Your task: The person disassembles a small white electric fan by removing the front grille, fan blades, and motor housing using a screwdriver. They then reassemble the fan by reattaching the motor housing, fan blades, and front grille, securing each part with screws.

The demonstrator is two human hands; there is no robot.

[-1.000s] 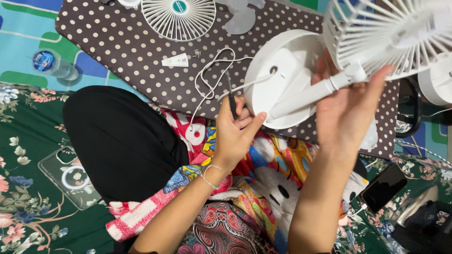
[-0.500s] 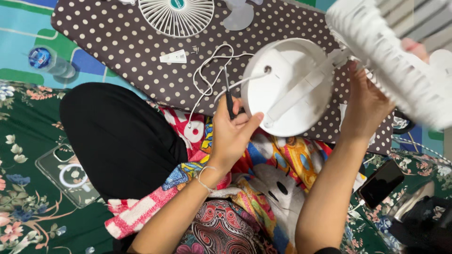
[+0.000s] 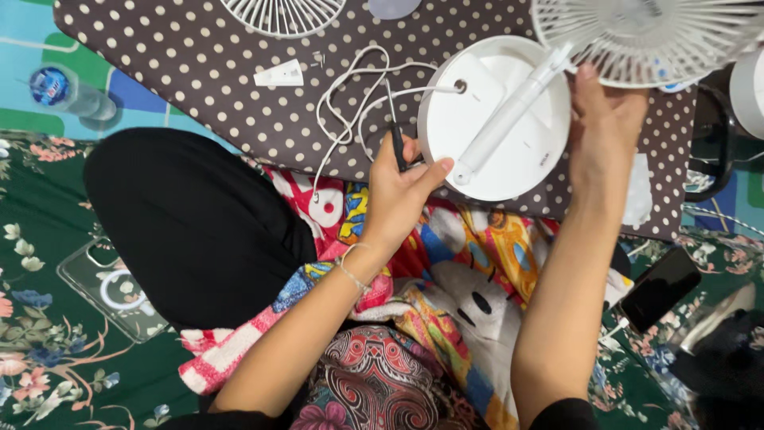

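A white table fan lies on a brown polka-dot board [image 3: 183, 87]. Its round base [image 3: 521, 155] faces me, its stem [image 3: 509, 115] runs up to the caged head [image 3: 649, 40] at the top right. My right hand [image 3: 606, 119] grips the fan where stem meets cage. My left hand [image 3: 402, 187] holds a dark thin screwdriver [image 3: 395, 131] upright and its thumb rests on the base's rim. A white cord [image 3: 350, 95] loops from the base across the board.
A loose white fan grille [image 3: 282, 14] and a small white part [image 3: 278, 76] lie on the board. A water bottle [image 3: 68, 91] lies left. A clear phone case [image 3: 111, 287] and a black phone [image 3: 659, 288] rest on floral cloth.
My right hand has swung the fan head from tilted at the right to flat over the board's top right. The left hand has kept the screwdriver by the base.
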